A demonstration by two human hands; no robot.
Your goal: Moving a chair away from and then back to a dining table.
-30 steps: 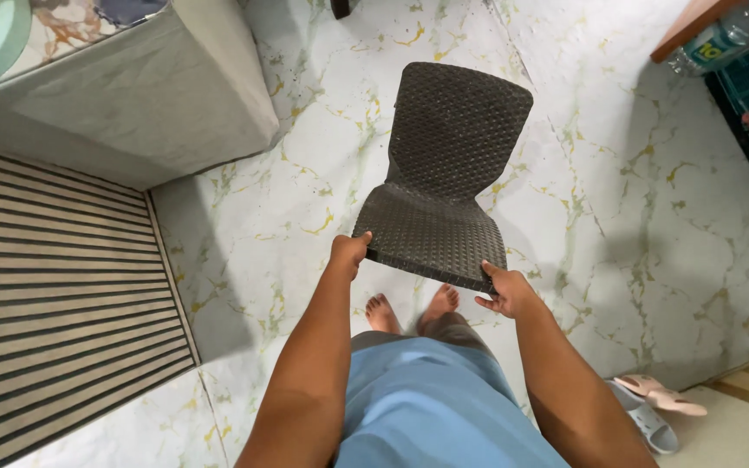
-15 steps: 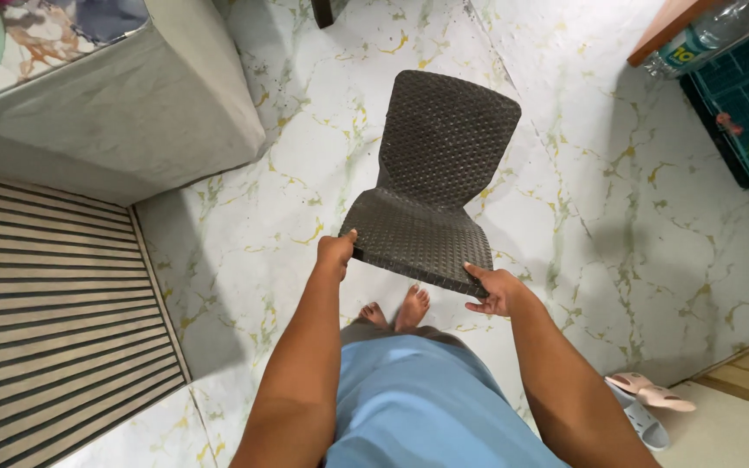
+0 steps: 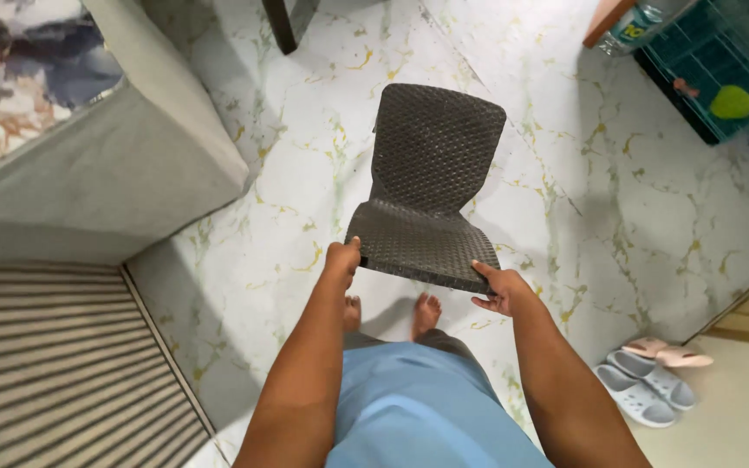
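Head view, looking straight down. Dark woven-pattern chair (image 3: 427,201) held off the marble floor (image 3: 617,217) by the front edge of its seat, backrest pointing away from the body, legs hidden beneath the seat. Left hand (image 3: 341,261) curled around the front left corner of the seat, thumb on top, remaining fingers out of sight underneath. Right hand (image 3: 498,287) gripping the front right corner, thumb pressed along the upper edge, fingers wrapped below. Bare feet (image 3: 426,314) directly under the seat's front edge. Grey cushioned furniture block (image 3: 132,165) to the left, striped mat (image 3: 54,364) at lower left, pairs of slippers (image 3: 648,390) on the floor at lower right, green wire cage (image 3: 721,69) at upper right. For a good carry, judged from this grip: both corners held level so the backrest does not swing sideways toward the grey block; seat kept clear of the toes; wrists straight rather than bent back; weight likely biased toward the backrest, so a firm underside grip advisable against tipping forward.
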